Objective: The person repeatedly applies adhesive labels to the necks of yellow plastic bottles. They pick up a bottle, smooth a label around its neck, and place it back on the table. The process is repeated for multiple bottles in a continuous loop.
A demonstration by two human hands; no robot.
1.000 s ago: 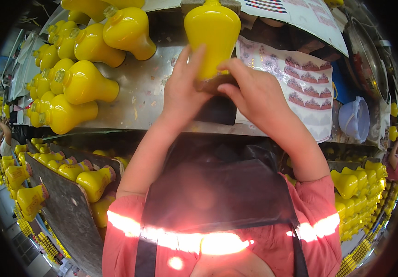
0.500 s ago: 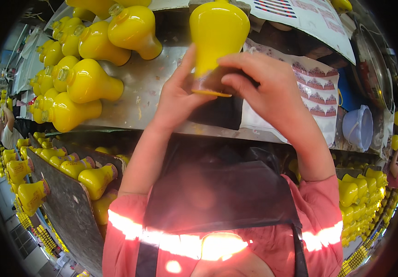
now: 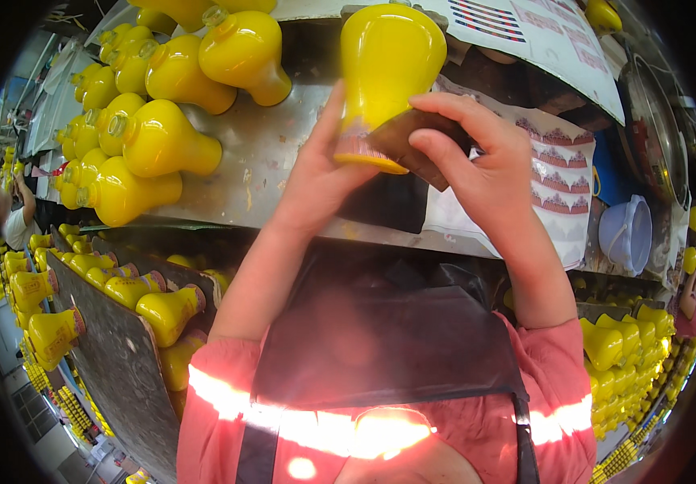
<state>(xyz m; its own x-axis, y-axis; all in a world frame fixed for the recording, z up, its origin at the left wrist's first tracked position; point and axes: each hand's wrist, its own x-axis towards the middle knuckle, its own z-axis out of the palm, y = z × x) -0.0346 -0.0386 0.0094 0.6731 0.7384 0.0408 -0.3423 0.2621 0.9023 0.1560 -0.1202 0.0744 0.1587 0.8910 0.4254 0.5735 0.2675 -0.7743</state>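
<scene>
My left hand [image 3: 312, 176] curls half closed around the narrow end of a yellow bottle [image 3: 392, 60], which lies on its side just ahead of my palms, wide end pointing away; the fingers behind it are hidden. My right hand [image 3: 481, 149], thumb and forefinger pinched, grips a flat dark scraper [image 3: 419, 139], its edge over the right part of the printed band [image 3: 354, 141] beside my left thumb. How hard it presses, I cannot tell.

Good work here, I judge, calls for a low blade angle and light, even strokes from the band's middle outward, pushing out water and bubbles without creasing the print. My left hand should turn the bottle a little between strokes, thumb clear of the pattern, and the band's edge should run parallel to the rim.

Right of my right hand lies a printed sheet [image 3: 562, 171]; left of my left, more yellow bottles [image 3: 162, 141].
</scene>
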